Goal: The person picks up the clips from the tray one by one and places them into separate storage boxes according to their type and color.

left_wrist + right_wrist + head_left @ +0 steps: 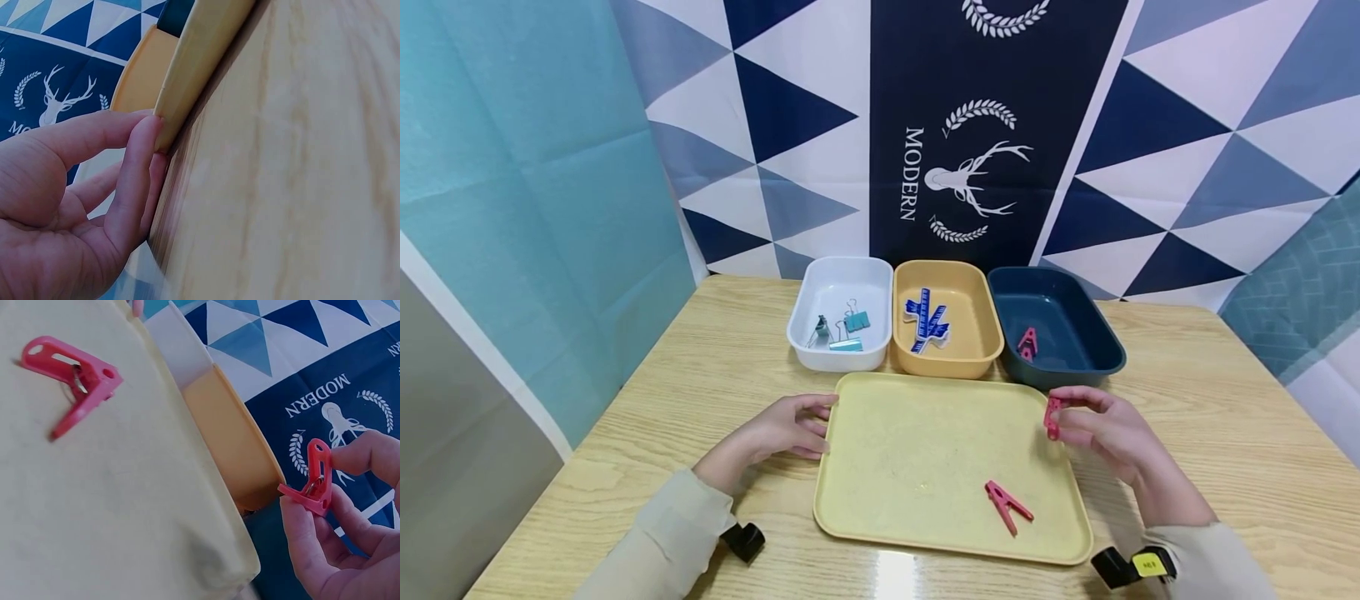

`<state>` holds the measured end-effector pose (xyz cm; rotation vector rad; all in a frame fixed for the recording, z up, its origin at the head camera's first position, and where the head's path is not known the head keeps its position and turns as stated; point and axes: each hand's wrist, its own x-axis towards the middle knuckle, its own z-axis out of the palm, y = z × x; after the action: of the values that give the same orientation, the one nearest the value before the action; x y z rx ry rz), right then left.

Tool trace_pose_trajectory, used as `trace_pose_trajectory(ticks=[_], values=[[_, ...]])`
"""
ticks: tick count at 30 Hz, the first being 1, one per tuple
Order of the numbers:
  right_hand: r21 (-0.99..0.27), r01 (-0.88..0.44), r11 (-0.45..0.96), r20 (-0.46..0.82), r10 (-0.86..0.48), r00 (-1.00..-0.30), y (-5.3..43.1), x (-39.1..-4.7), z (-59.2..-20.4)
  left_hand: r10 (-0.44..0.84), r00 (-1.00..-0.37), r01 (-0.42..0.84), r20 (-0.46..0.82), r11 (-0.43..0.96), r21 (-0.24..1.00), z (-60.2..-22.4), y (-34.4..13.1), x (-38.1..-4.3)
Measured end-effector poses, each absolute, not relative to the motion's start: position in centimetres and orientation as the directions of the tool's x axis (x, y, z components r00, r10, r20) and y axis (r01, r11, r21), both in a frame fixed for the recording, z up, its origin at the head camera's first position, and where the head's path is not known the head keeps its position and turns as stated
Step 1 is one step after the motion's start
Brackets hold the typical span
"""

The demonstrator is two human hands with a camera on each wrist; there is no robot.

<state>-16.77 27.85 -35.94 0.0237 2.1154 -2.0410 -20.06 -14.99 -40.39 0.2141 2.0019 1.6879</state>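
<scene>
My right hand [1108,425] pinches a red clothespin [315,481] between thumb and fingers, over the right rim of the pale yellow tray [917,450]. Another red clothespin [1007,506] lies on the tray, toward its near right part. At the tray's left side, my left hand [786,429] grips the rim; in the left wrist view its thumb and a fingertip meet at the edge. The dark blue bin [1075,333], just beyond the right hand, has red clothespins [1027,343] inside.
Behind the tray, a white bin [805,354] holds teal binder clips [846,343]. Between it and the dark blue bin stands a yellow-orange bin [973,321] with blue-and-white clips [927,325]. All stand on a wooden table [715,367] before a patterned backdrop [820,125].
</scene>
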Motion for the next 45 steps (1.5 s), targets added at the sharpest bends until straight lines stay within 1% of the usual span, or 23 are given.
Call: trace_pose_trajectory(ticks=[9,16,23,34,45], values=[[-0.985,0.153,-0.082,-0.147,-0.076,-0.986,28.4,-17.5,-35.3,0.430,-0.857,-0.209,-0.283,0.212,0.955,-40.4,-14.9,-20.1],[-0.980,0.152,-0.126,-0.145,-0.058,-0.988,29.0,-18.0,-34.8,0.434,-0.853,-0.214,-0.289,0.214,0.953,-40.5,-14.8,-20.2],[-0.974,0.122,-0.189,-0.112,-0.060,-0.992,29.3,-18.7,-34.3,0.427,-0.855,-0.219,-0.294,0.215,0.952,-40.4,-14.8,-20.4],[-0.975,0.123,-0.187,-0.125,-0.002,-0.992,29.8,-20.2,-32.9,0.423,-0.856,-0.223,-0.299,0.220,0.950,-40.4,-14.8,-20.3],[-0.967,0.138,-0.214,-0.154,0.061,-0.986,29.9,-21.4,-32.5,0.426,-0.855,-0.221,-0.297,0.218,0.951,-40.6,-15.0,-20.4]])
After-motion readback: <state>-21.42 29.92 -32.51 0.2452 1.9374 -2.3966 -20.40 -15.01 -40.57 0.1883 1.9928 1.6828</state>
